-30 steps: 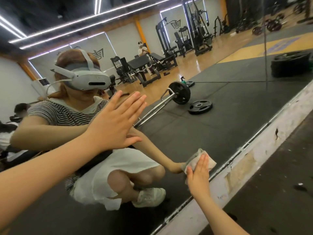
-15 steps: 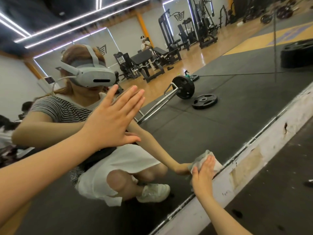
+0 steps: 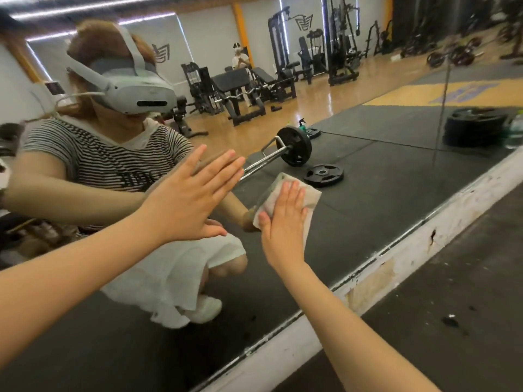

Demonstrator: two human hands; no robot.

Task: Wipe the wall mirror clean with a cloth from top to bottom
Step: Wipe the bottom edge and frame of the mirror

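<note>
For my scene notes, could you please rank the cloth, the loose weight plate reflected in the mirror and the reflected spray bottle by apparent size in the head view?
1. cloth, nearest the camera
2. loose weight plate
3. spray bottle

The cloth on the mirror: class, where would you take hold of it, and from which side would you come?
The cloth lies flat on the mirror under the right hand, straight fingers pressing it. Probably best: pinch the free upper right corner, which juts past the fingertips, coming from the right, away from the braced left hand.
</note>
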